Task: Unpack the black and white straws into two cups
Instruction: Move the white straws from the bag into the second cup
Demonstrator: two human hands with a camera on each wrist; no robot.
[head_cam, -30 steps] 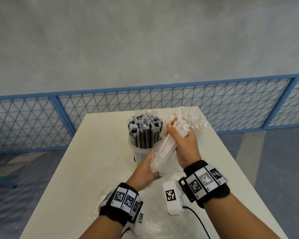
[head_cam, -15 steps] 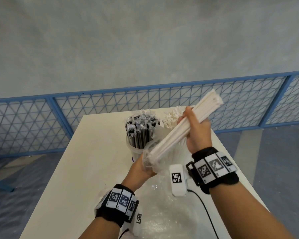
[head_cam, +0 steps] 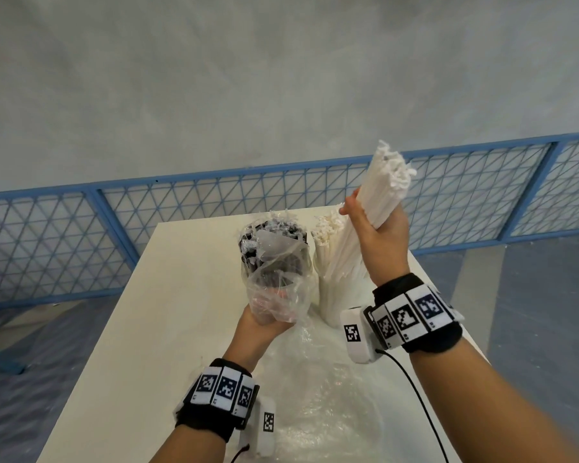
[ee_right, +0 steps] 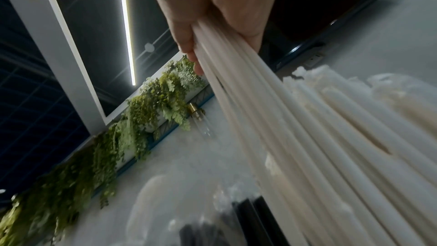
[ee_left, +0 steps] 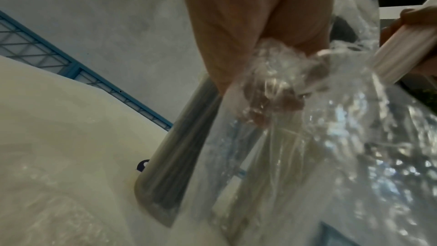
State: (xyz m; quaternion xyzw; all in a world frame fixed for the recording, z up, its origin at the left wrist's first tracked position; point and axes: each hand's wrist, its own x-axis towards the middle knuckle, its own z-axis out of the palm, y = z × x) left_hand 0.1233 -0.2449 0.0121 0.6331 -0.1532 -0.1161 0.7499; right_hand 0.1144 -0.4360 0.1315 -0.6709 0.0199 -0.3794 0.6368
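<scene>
Right hand (head_cam: 380,228) gripping white straws (head_cam: 378,192) aloft, left hand (head_cam: 264,324) clutching seemingly empty clear bag (head_cam: 274,292)

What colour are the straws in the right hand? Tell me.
White, clearest in the head view: straws gripped by the right hand.

Head view: from above, facing forward and down over the table (head_cam: 121,329).
Left wrist: close, low, looking up along the plastic bag (ee_left: 331,137).
Right wrist: close, facing upward.
Shared: white straws (head_cam: 378,198) (ee_right: 295,147).
</scene>
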